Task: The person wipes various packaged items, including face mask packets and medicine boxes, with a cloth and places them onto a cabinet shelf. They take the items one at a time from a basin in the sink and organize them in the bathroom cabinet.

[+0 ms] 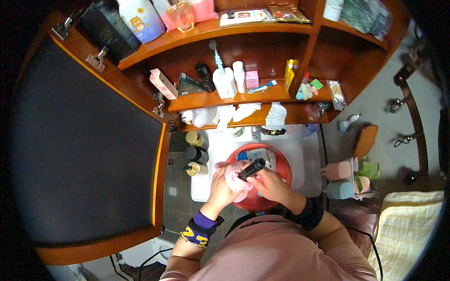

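Observation:
My left hand (219, 191) grips a pink cloth (235, 178), which is bunched around the lower part of a black cylindrical container (254, 168). The fingers of my right hand (272, 185) close on the same container from the right. Its rounded black end tilts up and to the right. Both hands are above a red plastic basin (285, 167) in the white sink (309, 165). Inside the basin lies a clear and blue plastic packet (263, 155) with printing. My hands hide part of the basin's contents.
A wooden cabinet (197, 103) with crowded shelves hangs beyond the sink; its door (88, 147) stands open at left. Several bottles (197, 155) line the sink's left side. Right of it are a cup holder (355, 179), a wooden hairbrush (365, 142) and a yellowish towel (404, 232).

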Available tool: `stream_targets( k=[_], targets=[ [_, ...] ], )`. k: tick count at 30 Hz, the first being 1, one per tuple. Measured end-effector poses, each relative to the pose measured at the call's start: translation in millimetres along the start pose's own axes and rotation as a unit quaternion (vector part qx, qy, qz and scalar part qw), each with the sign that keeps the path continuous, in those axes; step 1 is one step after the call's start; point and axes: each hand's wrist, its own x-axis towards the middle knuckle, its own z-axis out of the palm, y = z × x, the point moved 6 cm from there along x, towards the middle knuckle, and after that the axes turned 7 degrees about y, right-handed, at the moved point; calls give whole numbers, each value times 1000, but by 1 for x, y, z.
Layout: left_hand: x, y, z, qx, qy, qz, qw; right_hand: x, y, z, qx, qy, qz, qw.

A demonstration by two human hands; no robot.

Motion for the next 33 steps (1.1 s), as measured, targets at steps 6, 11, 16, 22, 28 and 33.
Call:
stream_targets(
  k=[6,11,16,22,28,33],
  targets=[
    [-14,0,-6,-217,49,-18,975,-6,5,-11,101,25,82,991],
    [-26,0,-11,-404,181,-235,865,-26,23,24,-93,-31,-41,994],
    [-45,-30,9,-498,221,-277,791,-32,6,24,44,111,42,992],
    [-28,-6,-1,-549,211,-265,764,-33,-33,16,-45,33,-48,997],
    [-20,11,-19,-577,236,-265,736,-38,-35,21,-34,13,-70,997],
    [-16,-7,-55,-528,328,-313,719,-44,-36,22,76,-30,-29,996]
  ],
)
